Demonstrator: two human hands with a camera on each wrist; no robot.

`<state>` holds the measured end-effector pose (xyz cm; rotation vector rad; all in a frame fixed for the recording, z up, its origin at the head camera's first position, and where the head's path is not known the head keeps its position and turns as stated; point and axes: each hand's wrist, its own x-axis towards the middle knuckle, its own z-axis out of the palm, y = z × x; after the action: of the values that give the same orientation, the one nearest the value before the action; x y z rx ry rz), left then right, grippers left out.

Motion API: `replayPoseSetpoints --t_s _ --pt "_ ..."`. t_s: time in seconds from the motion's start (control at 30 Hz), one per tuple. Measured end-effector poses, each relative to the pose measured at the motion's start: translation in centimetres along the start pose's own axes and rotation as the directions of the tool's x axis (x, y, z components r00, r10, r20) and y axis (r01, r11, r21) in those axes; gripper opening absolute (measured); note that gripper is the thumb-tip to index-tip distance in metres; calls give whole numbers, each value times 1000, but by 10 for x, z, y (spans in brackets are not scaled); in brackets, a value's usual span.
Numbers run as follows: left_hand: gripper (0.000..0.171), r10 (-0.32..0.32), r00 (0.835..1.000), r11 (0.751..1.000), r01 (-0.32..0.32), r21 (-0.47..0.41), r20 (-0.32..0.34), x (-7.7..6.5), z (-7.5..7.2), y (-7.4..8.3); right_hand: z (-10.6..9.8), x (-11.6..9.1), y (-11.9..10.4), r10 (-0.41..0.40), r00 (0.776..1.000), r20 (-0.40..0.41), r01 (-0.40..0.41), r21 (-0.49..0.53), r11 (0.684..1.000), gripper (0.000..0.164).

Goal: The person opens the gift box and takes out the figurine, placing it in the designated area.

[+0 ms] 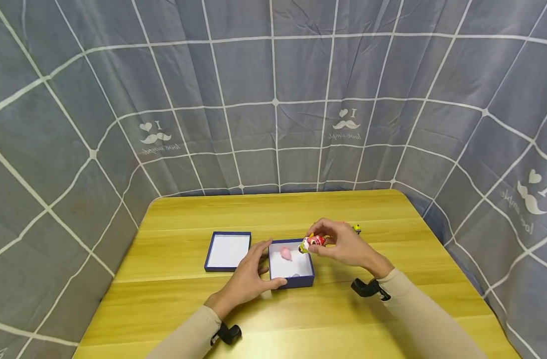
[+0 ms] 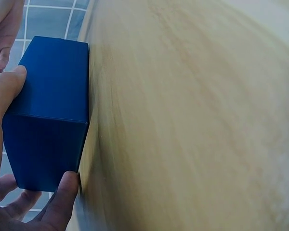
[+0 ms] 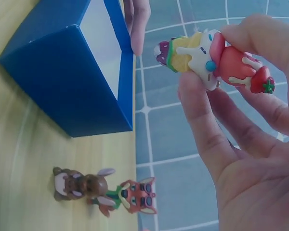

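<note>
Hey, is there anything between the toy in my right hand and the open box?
Nothing visible. The toy in your right hand is up near the right rim of the box, whose top is open; your left hand grips the opposite side.

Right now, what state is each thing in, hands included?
Box: open, facing up
Lid: off, upturned on table
Pink piece: lying in box
Grey bit: in box, partly hidden
Held toy: raised off table
Left hand: gripping box
Right hand: pinching held toy
Brown toy: upright on table
Fox toy: upright, partly hidden
Yellow thing: too small to tell
Curtain: hanging
</note>
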<state>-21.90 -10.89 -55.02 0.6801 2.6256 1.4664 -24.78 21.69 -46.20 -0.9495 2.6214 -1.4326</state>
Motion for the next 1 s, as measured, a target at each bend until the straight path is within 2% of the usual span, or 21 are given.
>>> replayPoseSetpoints --t_s 0.37,0.53,0.73,1.0 --pt "118 -14 1000 999 14 38 0 -2 -3 2 -15 -7 -2 -15 999 -44 12 -77 997 37" --pt "117 -5 1000 1000 5 31 -3 -1 -3 2 -23 -13 0 24 997 -70 -28 -65 997 39" --pt "117 -21 1000 1000 22 -23 14 -3 -3 2 -30 -19 6 83 991 -101 -92 -79 993 32" --pt "116 -14 1000 999 14 -29 5 -2 -2 2 -41 -23 9 69 990 -121 -84 -124 989 28"
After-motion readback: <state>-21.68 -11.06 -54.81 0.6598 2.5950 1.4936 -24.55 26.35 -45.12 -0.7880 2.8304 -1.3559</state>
